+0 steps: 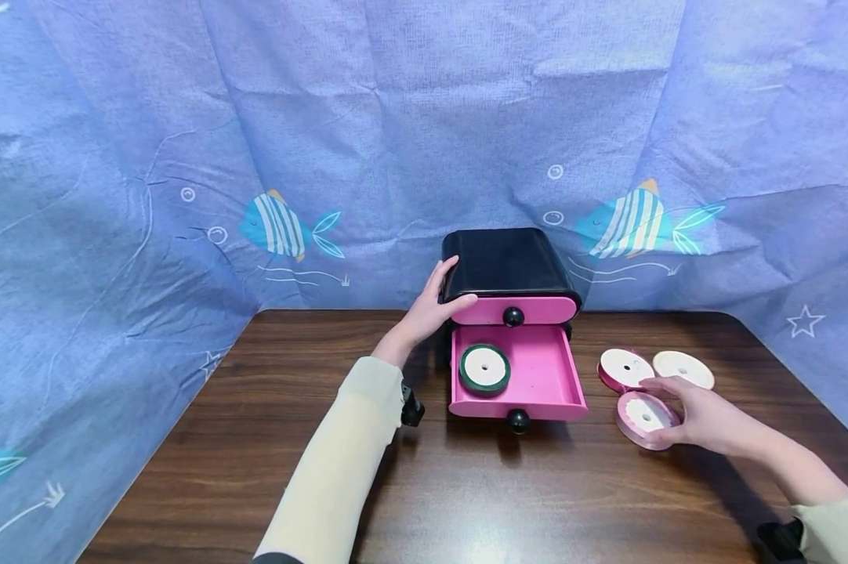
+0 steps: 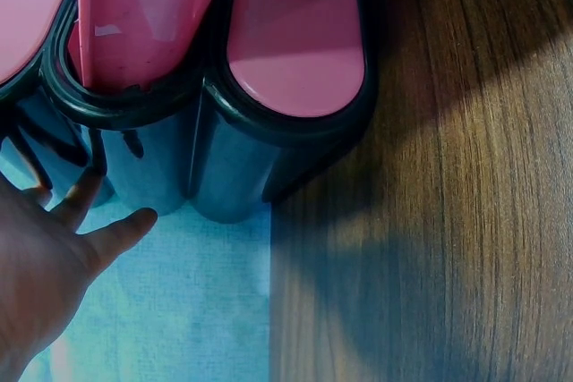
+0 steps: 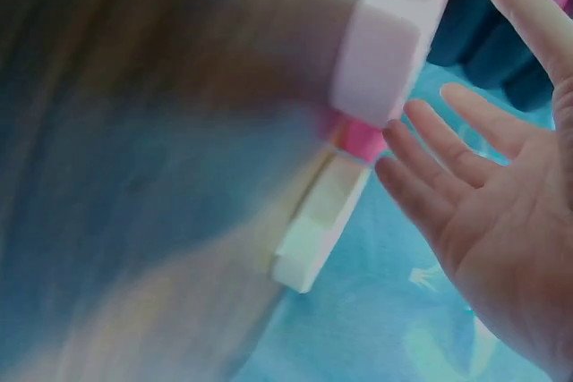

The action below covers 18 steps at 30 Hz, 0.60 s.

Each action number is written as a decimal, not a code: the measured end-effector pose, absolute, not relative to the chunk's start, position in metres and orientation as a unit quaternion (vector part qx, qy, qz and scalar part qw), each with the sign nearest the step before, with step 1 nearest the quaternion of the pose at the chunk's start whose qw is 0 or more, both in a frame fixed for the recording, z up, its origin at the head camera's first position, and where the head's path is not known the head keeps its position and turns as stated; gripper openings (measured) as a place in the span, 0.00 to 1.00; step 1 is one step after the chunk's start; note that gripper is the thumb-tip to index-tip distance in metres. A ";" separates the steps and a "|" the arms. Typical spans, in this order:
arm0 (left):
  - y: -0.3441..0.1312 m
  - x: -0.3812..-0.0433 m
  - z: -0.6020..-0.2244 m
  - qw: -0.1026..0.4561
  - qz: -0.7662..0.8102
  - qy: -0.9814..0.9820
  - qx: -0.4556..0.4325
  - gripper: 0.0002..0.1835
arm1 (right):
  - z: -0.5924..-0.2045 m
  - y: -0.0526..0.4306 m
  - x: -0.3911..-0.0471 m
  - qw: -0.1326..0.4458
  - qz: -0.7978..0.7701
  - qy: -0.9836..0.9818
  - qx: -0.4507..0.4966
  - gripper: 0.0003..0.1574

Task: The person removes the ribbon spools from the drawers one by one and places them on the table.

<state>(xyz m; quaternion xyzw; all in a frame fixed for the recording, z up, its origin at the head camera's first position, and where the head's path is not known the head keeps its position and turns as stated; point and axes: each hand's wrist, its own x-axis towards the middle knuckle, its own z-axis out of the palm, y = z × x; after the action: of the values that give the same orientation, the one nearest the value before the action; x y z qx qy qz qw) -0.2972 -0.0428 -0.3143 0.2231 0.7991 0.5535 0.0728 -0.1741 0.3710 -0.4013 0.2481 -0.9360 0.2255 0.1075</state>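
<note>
A small black cabinet [image 1: 509,262] with pink drawers stands at the back of the table. Its lower drawer [image 1: 537,368] is pulled out and holds a green ribbon spool [image 1: 485,368] at the left. My left hand [image 1: 427,312] rests on the cabinet's left side, fingers and thumb spread; the left wrist view shows the fingers along the black casing [image 2: 148,163]. On the right, my right hand [image 1: 706,415] is at a light pink ribbon spool [image 1: 639,423], thumb and fingers spread at its right side. In the right wrist view the fingers [image 3: 457,154] are extended beside that spool [image 3: 385,51].
Behind the pink spool lie a dark pink ribbon spool [image 1: 617,372] and a cream ribbon spool [image 1: 685,366]. The brown wooden table [image 1: 269,407] ends at a blue cloth backdrop [image 1: 396,157] printed with fish. Black round knobs [image 1: 518,421] jut from the drawer fronts.
</note>
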 end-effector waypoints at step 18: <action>-0.042 -0.297 -0.314 0.068 0.552 0.800 0.224 0.43 | -0.352 0.300 -0.178 0.146 0.314 -0.892 0.290 0.30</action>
<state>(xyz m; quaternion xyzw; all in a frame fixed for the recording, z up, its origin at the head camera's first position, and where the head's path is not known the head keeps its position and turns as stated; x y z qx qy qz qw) -0.2968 -0.0424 -0.3144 0.2243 0.7999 0.5524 0.0681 -0.1778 0.2999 -0.3523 0.2900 -0.8923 0.3136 0.1463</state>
